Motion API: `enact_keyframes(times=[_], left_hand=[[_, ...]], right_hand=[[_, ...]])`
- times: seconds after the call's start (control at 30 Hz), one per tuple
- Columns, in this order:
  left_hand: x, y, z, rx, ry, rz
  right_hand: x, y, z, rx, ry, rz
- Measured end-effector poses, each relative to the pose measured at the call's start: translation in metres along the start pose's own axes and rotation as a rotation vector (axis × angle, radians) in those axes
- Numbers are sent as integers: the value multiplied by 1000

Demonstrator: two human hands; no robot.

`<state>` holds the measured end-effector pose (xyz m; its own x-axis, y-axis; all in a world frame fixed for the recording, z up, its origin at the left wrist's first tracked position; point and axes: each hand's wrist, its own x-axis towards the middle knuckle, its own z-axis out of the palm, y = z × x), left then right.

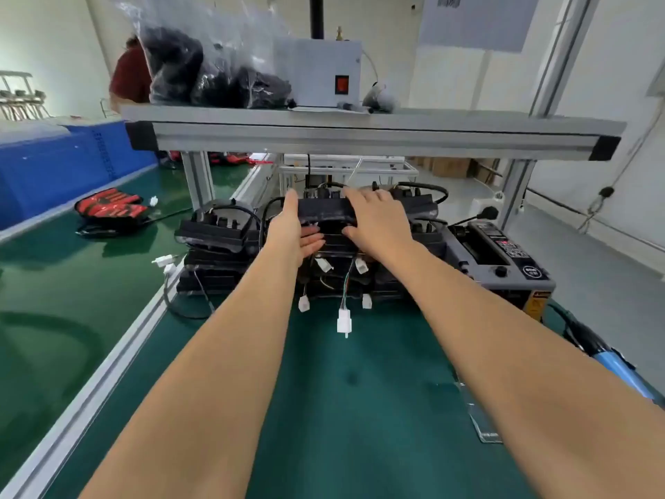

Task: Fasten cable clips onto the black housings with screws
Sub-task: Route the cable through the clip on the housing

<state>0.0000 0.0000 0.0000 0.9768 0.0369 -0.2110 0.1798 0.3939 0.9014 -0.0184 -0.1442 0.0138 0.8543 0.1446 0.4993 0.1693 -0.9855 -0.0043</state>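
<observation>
Several black housings are stacked at the far side of the green bench, with white connectors (344, 320) dangling from their cables. The top middle black housing (321, 209) is held from both ends. My left hand (293, 228) has its thumb on top and fingers underneath the left end. My right hand (374, 219) lies over the right end, thumb curled under its front edge. Another black housing (216, 228) tops the left stack. No cable clips or screws are visible.
An aluminium shelf (360, 136) spans overhead, carrying a bag of black parts (216, 66) and a white box (320, 72). A grey machine (500, 253) stands right of the stacks. A blue-handled tool (619, 369) lies at the right edge. Red-black parts (109, 207) lie left.
</observation>
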Motion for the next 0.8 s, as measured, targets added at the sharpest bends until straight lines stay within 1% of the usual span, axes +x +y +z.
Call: enact_keyframes(times=[0.03,0.17,0.3,0.4,0.5,0.6,0.67,0.73,0.8], left_hand=[[-2,4,1,-12,-20,-17],[6,7,2,-84,-51,-23],[11,11,6,-210,-38,-50],[12,14,8,-299,-7,-30],[-1,12,7,-309,4,36],[-32,7,-3,-335,-30,115],[-58,0,-16,-320,-38,141],[-86,-17,-33,-278,-35,136],[-114,-41,-49,-221,-36,119]], right_hand=[[3,0,0,-29,-19,-5],[12,2,3,-79,8,20],[12,2,8,-92,45,16],[4,4,10,-44,101,-2],[-8,2,3,63,219,-35],[-29,-4,-11,263,318,-89],[-55,-8,-16,402,321,-96],[-90,-14,-16,515,286,-88],[-130,-19,-11,579,240,-78]])
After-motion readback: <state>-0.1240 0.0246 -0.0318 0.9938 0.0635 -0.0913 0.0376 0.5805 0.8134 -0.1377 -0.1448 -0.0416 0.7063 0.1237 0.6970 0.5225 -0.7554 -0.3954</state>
